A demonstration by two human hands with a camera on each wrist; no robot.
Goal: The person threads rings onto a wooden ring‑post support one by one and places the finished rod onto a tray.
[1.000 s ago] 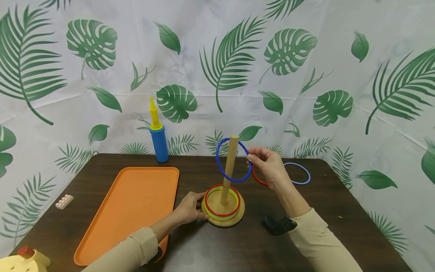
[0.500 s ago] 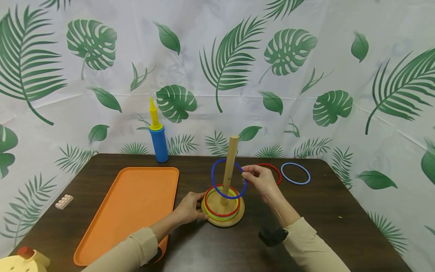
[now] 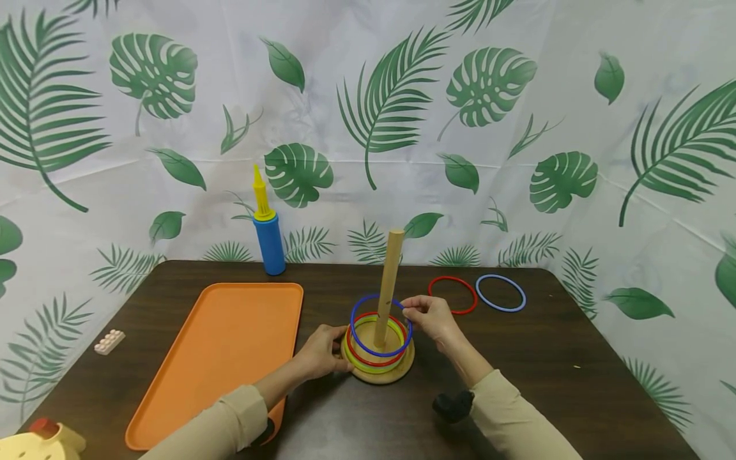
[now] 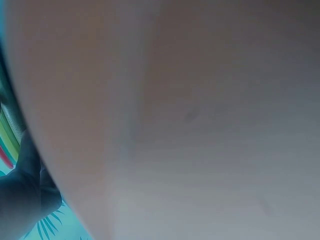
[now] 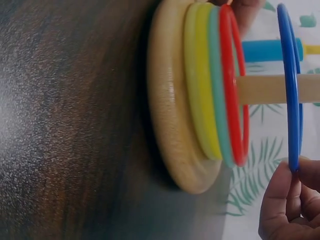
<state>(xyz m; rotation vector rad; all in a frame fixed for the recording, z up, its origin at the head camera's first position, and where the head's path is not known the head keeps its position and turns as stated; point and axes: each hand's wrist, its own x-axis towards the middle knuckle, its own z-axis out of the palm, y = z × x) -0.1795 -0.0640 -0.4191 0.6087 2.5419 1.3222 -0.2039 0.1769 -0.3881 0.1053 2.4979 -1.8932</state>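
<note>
My right hand [image 3: 435,321] pinches a dark blue ring [image 5: 291,100] at its right edge. The ring encircles an upright wooden peg [image 3: 389,275] and hangs above the stack, apart from it in the right wrist view. Around the peg's foot lie a red ring [image 5: 229,80], a teal ring [image 5: 218,100] and yellow rings [image 5: 202,85], on a round wooden base [image 3: 379,377]. At the base's left edge my left hand [image 3: 318,352] grips it, thumb in front and fingers behind. Blurred skin fills most of the left wrist view, hiding the hold.
Another red ring [image 3: 475,298] and a light blue ring [image 3: 524,298] lie at the back right. Left of the base is an orange tray [image 3: 230,345]. A blue and yellow pump [image 3: 269,243] stands behind; a small pink block [image 3: 109,342] lies far left.
The dark blue ring has come down along the peg toward the stack, in my right hand, which moved lower and slightly left. My left hand has kept its place at the base.
</note>
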